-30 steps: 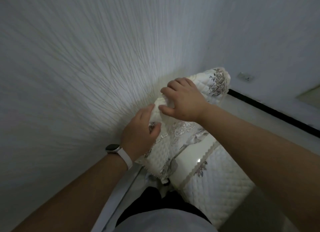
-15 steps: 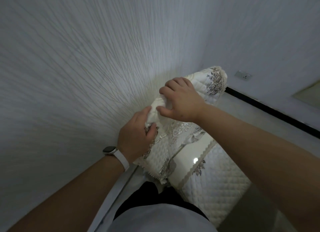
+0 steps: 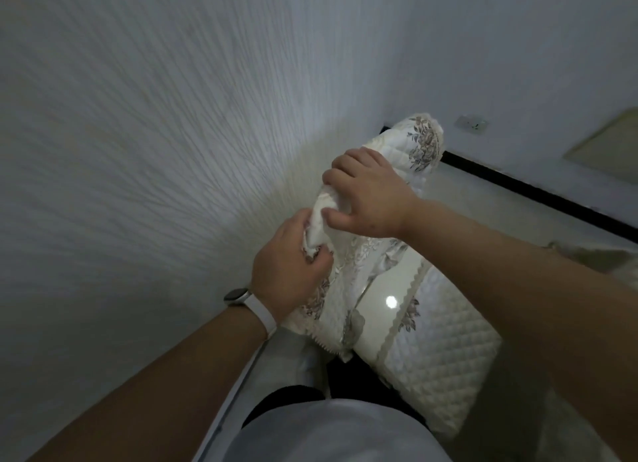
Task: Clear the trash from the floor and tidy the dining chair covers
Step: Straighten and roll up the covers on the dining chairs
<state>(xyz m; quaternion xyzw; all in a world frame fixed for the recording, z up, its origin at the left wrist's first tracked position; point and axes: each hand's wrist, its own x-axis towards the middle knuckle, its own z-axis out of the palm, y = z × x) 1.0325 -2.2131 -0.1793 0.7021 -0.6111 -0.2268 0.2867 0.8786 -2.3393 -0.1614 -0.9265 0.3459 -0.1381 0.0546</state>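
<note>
A cream quilted chair cover (image 3: 423, 144) with grey flower embroidery is draped over the top of a dining chair's backrest, close to the wall. My left hand (image 3: 288, 271) grips a bunched fold of the cover at its near end. My right hand (image 3: 371, 196) presses down on the cover just beyond, thumb pinching the same fold. The glossy cream chair back (image 3: 386, 289) shows below the cover's lace edge. A quilted seat cover (image 3: 445, 351) lies lower right.
A textured white wall (image 3: 155, 151) fills the left and top. A black skirting strip (image 3: 538, 192) runs along the far wall with a socket (image 3: 471, 123) above it. Pale floor (image 3: 500, 213) lies behind the chair.
Both hands have stayed on the cover; my left hand has closed tighter round the bunched fold and the fabric is pulled up more between the hands.
</note>
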